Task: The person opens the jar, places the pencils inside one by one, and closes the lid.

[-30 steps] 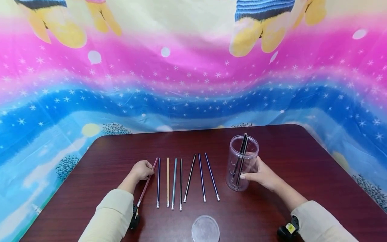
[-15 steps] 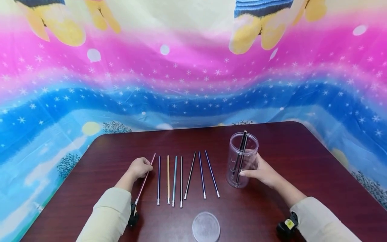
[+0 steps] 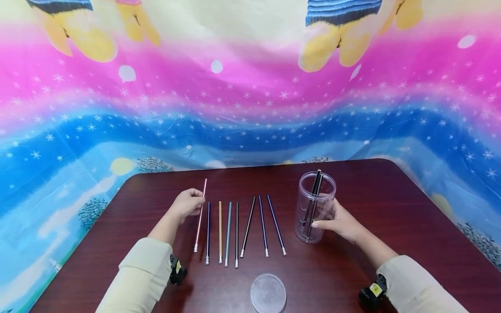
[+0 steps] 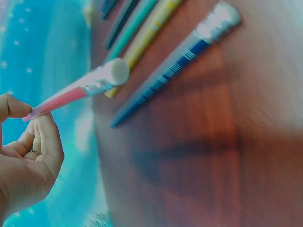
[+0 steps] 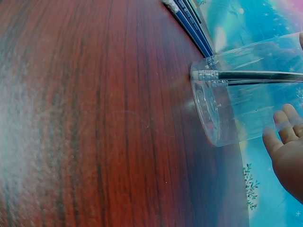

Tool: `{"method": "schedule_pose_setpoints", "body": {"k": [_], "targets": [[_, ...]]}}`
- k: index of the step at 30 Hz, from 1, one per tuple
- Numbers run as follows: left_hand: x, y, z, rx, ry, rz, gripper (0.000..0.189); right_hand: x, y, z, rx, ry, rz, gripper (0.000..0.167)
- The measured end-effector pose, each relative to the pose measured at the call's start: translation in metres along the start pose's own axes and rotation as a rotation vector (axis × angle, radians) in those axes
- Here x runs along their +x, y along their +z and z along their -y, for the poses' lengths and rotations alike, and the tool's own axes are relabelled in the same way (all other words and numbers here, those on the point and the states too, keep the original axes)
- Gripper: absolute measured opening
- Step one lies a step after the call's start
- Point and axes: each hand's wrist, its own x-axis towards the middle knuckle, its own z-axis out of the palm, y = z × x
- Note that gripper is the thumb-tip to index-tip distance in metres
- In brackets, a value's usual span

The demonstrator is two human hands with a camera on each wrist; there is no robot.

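Observation:
My left hand (image 3: pixel 187 204) pinches a pink pencil (image 3: pixel 198 228) between thumb and fingers near its upper part. In the left wrist view that pencil (image 4: pixel 71 96) is clear of the table, its white eraser end toward the camera. My right hand (image 3: pixel 341 224) grips a clear plastic jar (image 3: pixel 302 208) that stands upright on the table without a lid. Black pencils (image 3: pixel 314 191) lean inside it, and their eraser ends rest at the jar's bottom (image 5: pixel 208 116) in the right wrist view. The far fingers of the right hand are partly hidden behind the jar.
Several pencils lie in a row between the hands: a dark blue pencil (image 3: pixel 208 234), a yellow one (image 3: pixel 220 230), a teal one (image 3: pixel 228 232), black and more blue ones. A round clear lid (image 3: pixel 268 293) lies near the table's front. A patterned curtain (image 3: pixel 250 108) hangs behind the table (image 3: pixel 156 191).
My left hand has lifted the pink pencil from the table and moved it forward and slightly right, turning it more upright. The right hand and jar have stayed in place.

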Motion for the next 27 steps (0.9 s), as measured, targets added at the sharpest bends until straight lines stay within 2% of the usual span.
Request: {"method": "schedule_pose_setpoints", "body": {"k": [11, 20, 27], "targets": [[-0.002, 0.016, -0.049, -0.128, 0.117, 0.057, 0.025, 0.000, -0.001, -0.002, 0.003, 0.013, -0.009, 0.077], [-0.004, 0.030, -0.085, -0.284, 0.211, 0.113, 0.019, 0.000, 0.001, -0.002, 0.016, 0.018, -0.003, 0.078], [-0.005, 0.037, -0.116, -0.322, 0.256, 0.143, 0.020, 0.000, 0.001, -0.002, 0.021, 0.002, -0.008, 0.075]]}}
